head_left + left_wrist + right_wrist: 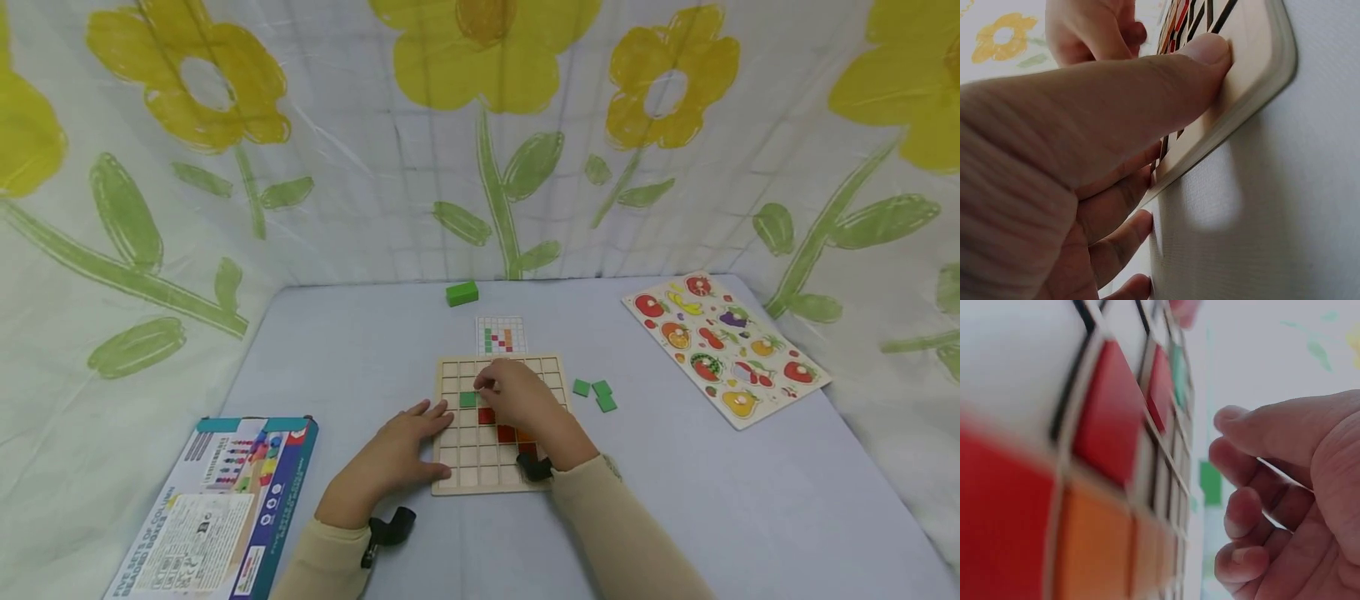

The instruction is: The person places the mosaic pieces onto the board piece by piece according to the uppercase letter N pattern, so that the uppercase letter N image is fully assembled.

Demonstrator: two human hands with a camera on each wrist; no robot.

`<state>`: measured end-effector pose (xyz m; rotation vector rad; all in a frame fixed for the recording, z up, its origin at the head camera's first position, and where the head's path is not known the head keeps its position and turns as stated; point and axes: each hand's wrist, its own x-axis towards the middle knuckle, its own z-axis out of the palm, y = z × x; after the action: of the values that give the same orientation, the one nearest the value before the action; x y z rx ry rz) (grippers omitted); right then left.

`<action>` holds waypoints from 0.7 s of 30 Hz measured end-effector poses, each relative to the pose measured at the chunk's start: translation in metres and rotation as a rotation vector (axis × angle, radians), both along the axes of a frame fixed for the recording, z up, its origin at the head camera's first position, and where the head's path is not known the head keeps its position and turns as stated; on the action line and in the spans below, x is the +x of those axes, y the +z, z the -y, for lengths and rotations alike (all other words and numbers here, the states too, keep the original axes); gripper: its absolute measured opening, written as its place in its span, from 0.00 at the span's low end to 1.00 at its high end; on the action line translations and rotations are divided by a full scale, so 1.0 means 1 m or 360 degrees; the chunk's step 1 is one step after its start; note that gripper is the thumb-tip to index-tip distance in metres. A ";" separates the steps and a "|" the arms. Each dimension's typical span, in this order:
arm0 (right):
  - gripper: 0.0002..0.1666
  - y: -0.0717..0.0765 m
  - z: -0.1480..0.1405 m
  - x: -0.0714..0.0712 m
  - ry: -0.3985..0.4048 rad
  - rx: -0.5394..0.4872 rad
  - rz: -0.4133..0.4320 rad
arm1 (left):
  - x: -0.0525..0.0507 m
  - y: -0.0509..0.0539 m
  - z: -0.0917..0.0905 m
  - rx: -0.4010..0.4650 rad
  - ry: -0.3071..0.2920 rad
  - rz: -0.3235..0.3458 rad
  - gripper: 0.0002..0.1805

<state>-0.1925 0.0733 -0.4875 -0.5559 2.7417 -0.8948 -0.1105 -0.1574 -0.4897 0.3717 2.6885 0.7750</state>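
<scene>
Board (pixel 468 457) flat on the worktop (pixel 690 500), roughly square, no clear long axis. Right hand (pixel 525 404) above it, curled, thumb and forefinger tips together; no tile visible in that grip. Green tile (pixel 468 400) seated just left of the fingertips. Loose tiles (pixel 602 389), also green, off the board's right side, nearer the right hand. Left hand (pixel 401 446) spread at the left edge. Right wrist view alone shows the fingertips apart from the board; left wrist view, the thumb (pixel 1204 53) lying on the rim. Card (pixel 501 335) beyond.
</scene>
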 end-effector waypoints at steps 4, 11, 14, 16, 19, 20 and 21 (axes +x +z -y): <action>0.09 0.010 -0.031 0.002 -0.0159 -0.0138 -0.0053 | -0.002 0.000 0.000 -0.0021 -0.0018 -0.0015 0.46; 0.13 0.002 -0.108 -0.005 -0.0444 -0.0110 -0.0144 | -0.004 -0.002 0.000 -0.0022 -0.0020 -0.0014 0.46; 0.15 -0.007 -0.135 -0.002 -0.0525 -0.0059 -0.0106 | -0.003 -0.002 -0.001 -0.0010 -0.0025 0.0005 0.46; 0.16 -0.014 -0.148 0.002 -0.0533 -0.0033 -0.0081 | -0.002 -0.002 -0.002 -0.0009 -0.0025 0.0013 0.47; 0.16 -0.022 -0.156 0.006 -0.0503 -0.0019 -0.0079 | -0.001 -0.002 -0.002 -0.0015 -0.0013 0.0010 0.47; 0.17 -0.023 -0.156 0.006 -0.0499 -0.0014 -0.0074 | -0.001 -0.002 -0.001 -0.0015 -0.0009 0.0006 0.47; 0.17 -0.024 -0.156 0.007 -0.0501 -0.0015 -0.0072 | -0.001 -0.002 -0.001 -0.0020 -0.0008 0.0001 0.47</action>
<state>-0.1856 0.2289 -0.5110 -0.1467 2.9177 -0.9709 -0.1118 -0.1564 -0.4920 0.3753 2.6896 0.7562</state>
